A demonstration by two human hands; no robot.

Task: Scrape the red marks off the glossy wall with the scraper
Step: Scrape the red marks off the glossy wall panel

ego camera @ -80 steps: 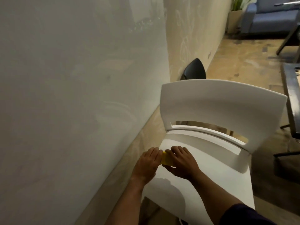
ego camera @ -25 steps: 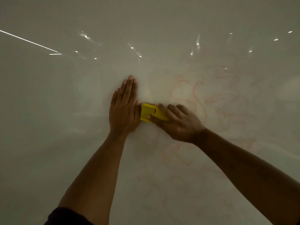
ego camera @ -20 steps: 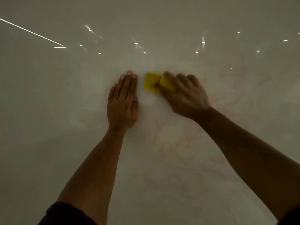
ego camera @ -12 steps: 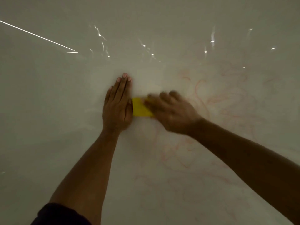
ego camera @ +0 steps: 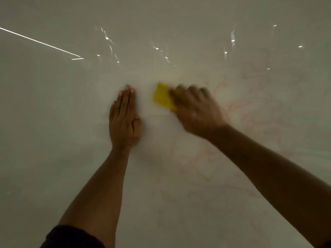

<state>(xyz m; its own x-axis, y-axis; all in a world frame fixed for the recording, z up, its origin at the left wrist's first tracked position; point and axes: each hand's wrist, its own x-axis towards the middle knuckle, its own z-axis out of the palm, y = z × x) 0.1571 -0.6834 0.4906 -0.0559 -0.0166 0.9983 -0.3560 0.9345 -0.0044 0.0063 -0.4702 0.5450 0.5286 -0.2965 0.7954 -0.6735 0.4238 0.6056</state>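
Fingers (ego camera: pixel 180 93) of the blurred right hand (ego camera: pixel 196 111) grip the yellow scraper (ego camera: pixel 162 98) at center frame, left hand (ego camera: pixel 124 120) flat and open on the glossy wall (ego camera: pixel 53 122).

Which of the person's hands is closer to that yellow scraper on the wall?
The right hand: its grip is on the yellow scraper. The left hand lies flat on the wall, left of the scraper, not touching.

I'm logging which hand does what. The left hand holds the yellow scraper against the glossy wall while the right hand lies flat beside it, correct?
Not quite: the hands are swapped. The head view shows the right hand holding the yellow scraper against the glossy wall, while the left hand lies flat beside it.
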